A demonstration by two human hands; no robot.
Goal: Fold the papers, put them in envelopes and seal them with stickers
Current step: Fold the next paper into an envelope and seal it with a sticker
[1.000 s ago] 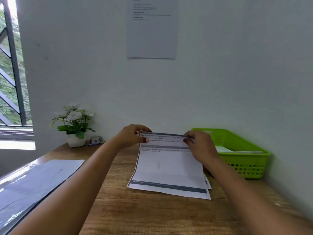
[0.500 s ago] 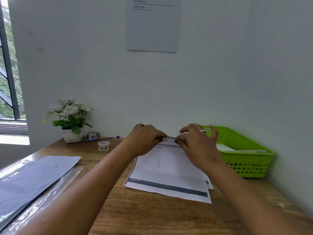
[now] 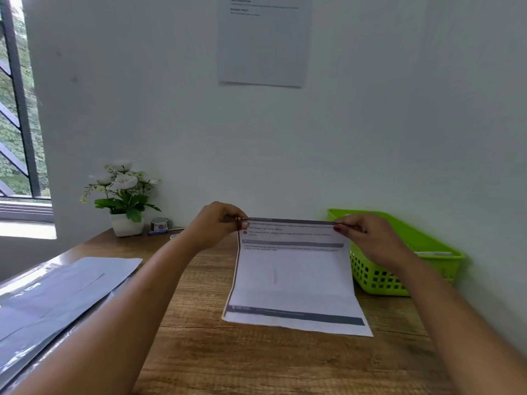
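Folding step, by my read, over the brown wooden table (image 3: 256, 363): you hold the white printed paper sheet (image 3: 291, 277) up by its two far corners, with its near edge resting on the tabletop. Your left hand (image 3: 216, 226) pinches the far-left corner and your right hand (image 3: 370, 240) pinches the far-right one, so both are grasping the sheet. The next move likely calls for bringing that far edge toward you and squaring the corners before you crease; any skew gives a crooked fold.

Counts, big to small:
- one table
- one stack of grey envelopes in clear plastic wrap (image 3: 57, 292) at your left, number inside cannot tell
- one sheet in hand
- one lime-green plastic mesh basket (image 3: 379, 277) just right of the sheet, something white inside, unclear
- one white-flowered plant in a white pot (image 3: 125, 195)
- two hands
- one small sticker roll (image 3: 160, 223) beside the pot
- one blue pen (image 3: 159, 231) just in front of the roll
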